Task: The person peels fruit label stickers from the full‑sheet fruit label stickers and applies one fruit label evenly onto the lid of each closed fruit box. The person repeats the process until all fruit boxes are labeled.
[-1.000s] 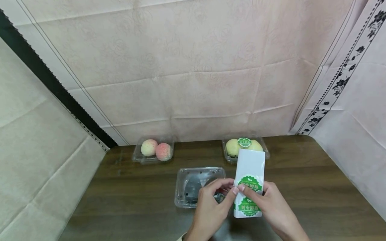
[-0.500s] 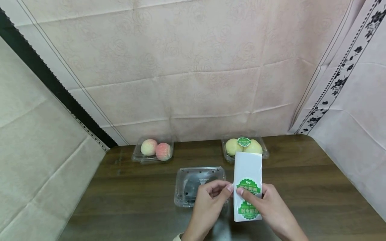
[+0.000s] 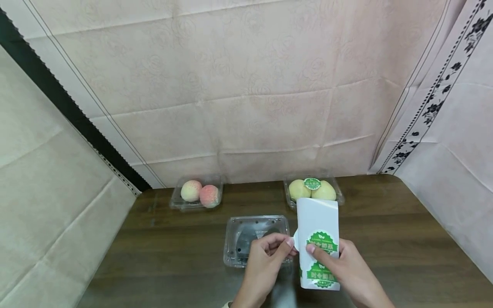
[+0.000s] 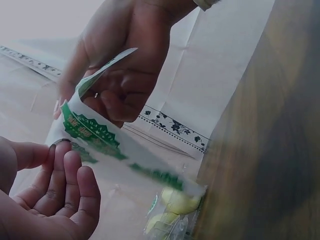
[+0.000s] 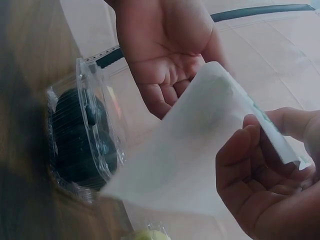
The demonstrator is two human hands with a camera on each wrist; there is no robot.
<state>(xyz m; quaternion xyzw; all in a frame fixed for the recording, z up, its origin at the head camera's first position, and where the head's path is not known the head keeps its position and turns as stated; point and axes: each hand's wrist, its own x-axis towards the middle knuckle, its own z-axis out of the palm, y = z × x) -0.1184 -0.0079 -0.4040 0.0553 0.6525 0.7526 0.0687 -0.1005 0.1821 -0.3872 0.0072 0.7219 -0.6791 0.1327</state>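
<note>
Head view: left hand (image 3: 265, 263) pinches a small white flap (image 3: 295, 240) at the left edge of the sticker sheet (image 3: 316, 218); right hand (image 3: 349, 268) grips the sheet above the table, fingers mostly hidden behind it. Near clear box (image 3: 228, 246) partly covered by left hand, its dark contents hard to make out. Sheet overlaps fruit box (image 3: 340, 194). Left wrist view: print blurred. Wood-grain tabletop (image 3: 165, 261); creased pale cloth (image 3: 239, 72) behind, floral border (image 3: 435, 105) to the right

The left grip (image 3: 266, 261) is bare beyond a pale beige cuff (image 3: 227, 305), the right grip (image 3: 342, 262) beyond a light sleeve edge (image 4: 205, 4)
</note>
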